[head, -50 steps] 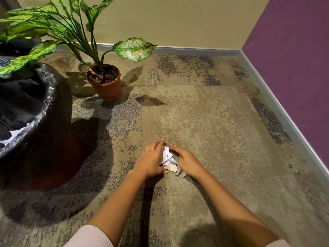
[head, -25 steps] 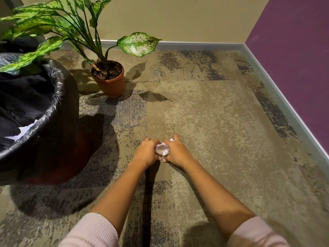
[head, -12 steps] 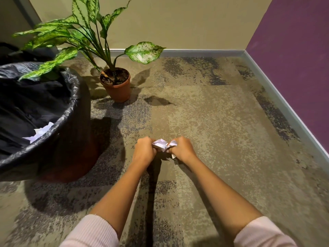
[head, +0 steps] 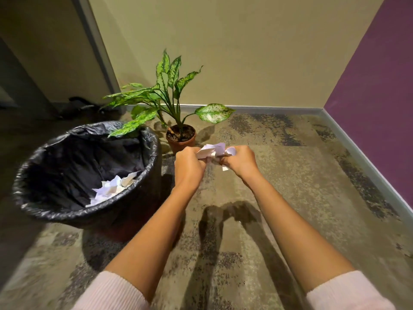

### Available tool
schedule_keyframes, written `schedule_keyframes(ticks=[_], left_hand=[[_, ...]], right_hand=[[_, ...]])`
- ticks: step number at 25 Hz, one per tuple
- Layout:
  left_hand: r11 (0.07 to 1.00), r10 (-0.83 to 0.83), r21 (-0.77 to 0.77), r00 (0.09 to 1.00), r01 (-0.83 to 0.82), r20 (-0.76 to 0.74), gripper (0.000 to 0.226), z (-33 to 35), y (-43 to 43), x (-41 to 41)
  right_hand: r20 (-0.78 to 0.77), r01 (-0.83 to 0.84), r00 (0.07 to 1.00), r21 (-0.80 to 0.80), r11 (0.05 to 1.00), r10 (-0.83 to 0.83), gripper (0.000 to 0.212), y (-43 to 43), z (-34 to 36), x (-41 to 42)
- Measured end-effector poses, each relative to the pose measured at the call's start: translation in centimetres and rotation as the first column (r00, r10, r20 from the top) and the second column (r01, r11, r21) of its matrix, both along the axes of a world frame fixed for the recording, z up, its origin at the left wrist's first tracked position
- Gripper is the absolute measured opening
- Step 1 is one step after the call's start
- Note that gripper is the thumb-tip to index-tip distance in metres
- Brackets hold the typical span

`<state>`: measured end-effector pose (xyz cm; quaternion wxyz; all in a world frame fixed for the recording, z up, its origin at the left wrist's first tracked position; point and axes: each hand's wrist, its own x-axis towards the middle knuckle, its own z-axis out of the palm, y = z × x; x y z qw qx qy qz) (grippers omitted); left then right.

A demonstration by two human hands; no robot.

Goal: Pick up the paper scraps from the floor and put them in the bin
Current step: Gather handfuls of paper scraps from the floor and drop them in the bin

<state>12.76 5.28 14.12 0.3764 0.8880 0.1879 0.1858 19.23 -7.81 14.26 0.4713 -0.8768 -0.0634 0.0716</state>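
Observation:
A bunch of white paper scraps (head: 212, 151) is held up off the carpet between both fists. My left hand (head: 188, 167) grips its left side and my right hand (head: 240, 163) grips its right side, with one small strip hanging below. The round bin (head: 154, 151), lined with a black plastic bag, stands to the left of my hands, its rim close to my left wrist. More white crumpled paper (head: 111, 187) lies inside the bin on the near right of its floor.
A potted plant in a terracotta pot (head: 181, 139) stands just behind my hands, one leaf reaching over the bin. A beige wall runs behind, a purple wall (head: 380, 86) on the right. Patterned carpet (head: 301, 175) spreads to the right.
Both hands gathered the scraps on the carpet, closed on them and lifted them up. The view rose and turned left, bringing the whole bin into sight.

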Motion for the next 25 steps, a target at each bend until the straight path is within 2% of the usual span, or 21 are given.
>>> schedule_keyframes(ticks=[3, 9, 12, 14, 15, 17, 19, 22, 25], left_hand=[[0.997, 0.041, 0.064, 0.995, -0.047, 0.093, 0.011, 4.6, 2.9, -0.6], [0.969, 0.175, 0.148, 0.974, -0.196, 0.143, 0.022, 10.2, 11.3, -4.2], [0.953, 0.231, 0.188, 0.972, -0.236, 0.045, 0.02, 10.0, 15.1, -6.9], [0.946, 0.244, 0.236, 0.967, -0.22, -0.078, 0.006, 9.4, 17.2, -8.5], [0.94, 0.262, 0.262, 0.955, -0.22, -0.138, 0.018, 9.1, 18.0, -9.1], [0.925, 0.303, 0.313, 0.917, -0.216, -0.261, 0.035, 8.6, 19.2, -10.1], [0.918, 0.315, 0.355, 0.872, -0.179, -0.374, 0.045, 8.3, 19.7, -10.5], [0.91, 0.299, 0.399, 0.844, -0.112, -0.444, 0.056, 8.1, 19.9, -10.3], [0.896, 0.297, 0.43, 0.866, -0.107, -0.402, 0.065, 8.3, 19.3, -9.8]], right_hand=[[0.098, -0.067, 0.993, 0.073, 0.995, 0.059, 0.044, 3.2, 4.5, 0.2], [0.2, -0.258, 0.948, 0.026, 0.966, 0.248, 0.04, 12.5, 10.3, -1.6], [0.215, -0.378, 0.898, -0.072, 0.923, 0.385, 0.03, 16.9, 10.3, -3.4], [0.218, -0.463, 0.846, -0.149, 0.874, 0.486, 0.008, 19.1, 10.1, -4.6], [0.204, -0.494, 0.828, -0.174, 0.852, 0.522, 0.014, 19.9, 10.1, -5.2], [0.163, -0.546, 0.796, -0.223, 0.808, 0.583, 0.045, 20.9, 10.2, -5.9], [0.114, -0.589, 0.773, -0.236, 0.773, 0.624, 0.058, 21.5, 10.1, -6.3], [0.075, -0.616, 0.757, -0.248, 0.748, 0.649, 0.062, 21.5, 9.7, -6.1], [0.088, -0.584, 0.789, -0.201, 0.786, 0.609, 0.047, 20.7, 9.5, -5.6]])
